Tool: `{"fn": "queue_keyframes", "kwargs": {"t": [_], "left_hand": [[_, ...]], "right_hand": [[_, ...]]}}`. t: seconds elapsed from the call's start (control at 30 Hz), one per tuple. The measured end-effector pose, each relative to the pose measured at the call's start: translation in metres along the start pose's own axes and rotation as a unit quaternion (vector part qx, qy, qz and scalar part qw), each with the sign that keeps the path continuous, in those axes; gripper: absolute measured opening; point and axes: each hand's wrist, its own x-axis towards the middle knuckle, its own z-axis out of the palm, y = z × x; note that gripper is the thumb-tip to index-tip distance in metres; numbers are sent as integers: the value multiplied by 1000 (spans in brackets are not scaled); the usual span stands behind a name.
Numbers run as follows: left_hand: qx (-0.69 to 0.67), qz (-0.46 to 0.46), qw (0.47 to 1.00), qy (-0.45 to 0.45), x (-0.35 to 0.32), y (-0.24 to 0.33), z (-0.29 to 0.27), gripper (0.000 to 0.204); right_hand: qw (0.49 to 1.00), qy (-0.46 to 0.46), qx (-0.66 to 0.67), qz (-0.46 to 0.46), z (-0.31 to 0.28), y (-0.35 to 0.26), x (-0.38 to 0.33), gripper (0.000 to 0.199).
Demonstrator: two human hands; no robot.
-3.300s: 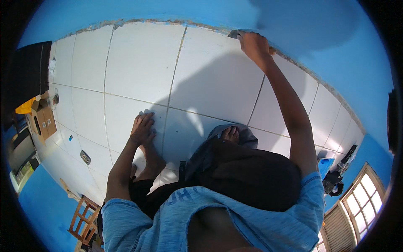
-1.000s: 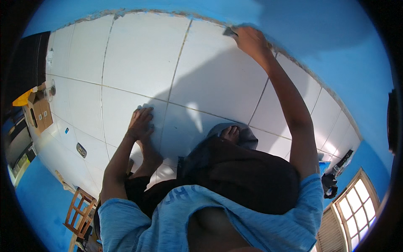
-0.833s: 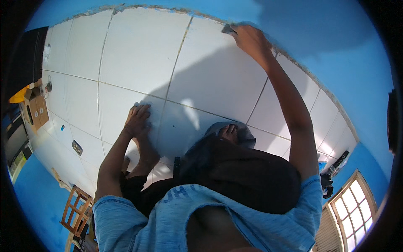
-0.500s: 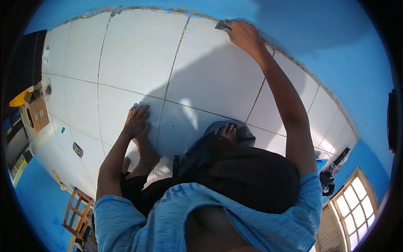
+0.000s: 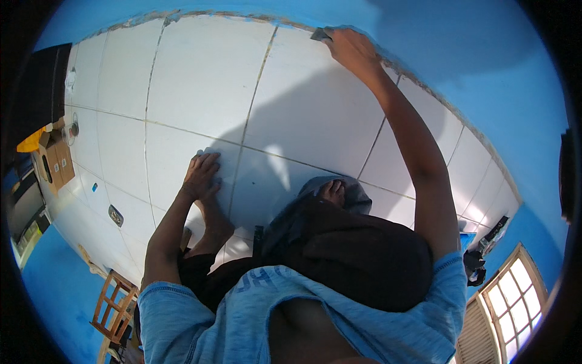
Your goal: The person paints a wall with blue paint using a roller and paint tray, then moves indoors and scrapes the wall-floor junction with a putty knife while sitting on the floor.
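At the far edge of the white tiled floor [image 5: 200,73], my right hand [image 5: 353,51] is closed around a small flat dark grey piece [image 5: 318,34]. That piece lies against the rough seam where the tiles meet the blue wall [image 5: 436,36]; its other end is hidden in my fingers. My left hand [image 5: 202,173] rests palm down on a tile beside my bare left foot [image 5: 213,229], fingers stretched out, holding nothing. Crumbled, uneven edging [image 5: 424,85] runs along the wall's foot on both sides of my right hand.
A bunched grey cloth [image 5: 357,197] lies by my right foot. At left are cardboard boxes [image 5: 57,159], a small oval object [image 5: 115,215] and a dark piece of furniture [image 5: 39,91]. A wooden frame [image 5: 114,306] stands lower left; dark items [image 5: 474,267] lie lower right near a window [image 5: 518,297].
My right hand stays at the wall seam with the flat dark piece, almost unmoved. My left hand keeps its place on the tile; the whole view has shifted very slightly.
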Motion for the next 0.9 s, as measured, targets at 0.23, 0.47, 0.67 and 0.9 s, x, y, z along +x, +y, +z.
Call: {"fn": "queue_keyframes", "kwargs": {"t": [0.23,0.47,0.67,0.9], "left_hand": [[2,-17,1000,-5,-5,-7,4,55],[-4,-5,1000,-3,-4,-1,3,57],[-5,-6,1000,-10,-4,-1,1,56],[1,-4,1000,-5,-4,-1,-2,55]], "right_hand": [[1000,3,15,-15,-5,-6,2,28],[997,-73,-31,-6,-22,-11,4,28],[999,-50,0,-2,-5,-5,8,32],[999,-34,-6,-18,-13,-6,10,30]]}}
